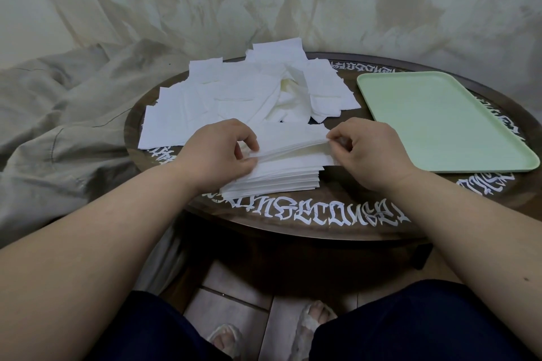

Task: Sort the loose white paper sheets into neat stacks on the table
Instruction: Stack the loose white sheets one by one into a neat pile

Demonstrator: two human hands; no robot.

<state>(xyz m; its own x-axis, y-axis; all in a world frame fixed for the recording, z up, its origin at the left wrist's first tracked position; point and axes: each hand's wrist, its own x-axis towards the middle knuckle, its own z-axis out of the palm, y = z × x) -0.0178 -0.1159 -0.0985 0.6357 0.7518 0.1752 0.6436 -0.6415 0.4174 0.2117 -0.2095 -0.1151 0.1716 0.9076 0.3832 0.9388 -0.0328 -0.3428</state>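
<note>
One neat stack (272, 176) built at the near edge of the round table (322, 223), squared on its right side and several sheets deep. Still waiting behind it: a loose heap of white sheets (234, 97) spread over the left and far part of the table, overlapping at all angles, some crumpled toward the middle, a few overhanging the far edge. Judged from that, roughly partway through, with the bulk of the sorting left to do.

Top sheets (293, 149) of the stack lifted and fanned slightly between both hands. Left hand (217, 152) curled, fingertips pinching the left end of those sheets. Right hand (366, 152) likewise curled, thumb and forefinger nipping the right end (how many sheets in the pinch, impossible to tell). Thin, soft, tissue-like paper by the look of it, sagging a little between the two grips, edges not quite aligned yet.

Green tray (440, 120) lying on the right side of the table, nothing on it, well apart from the stack.
</note>
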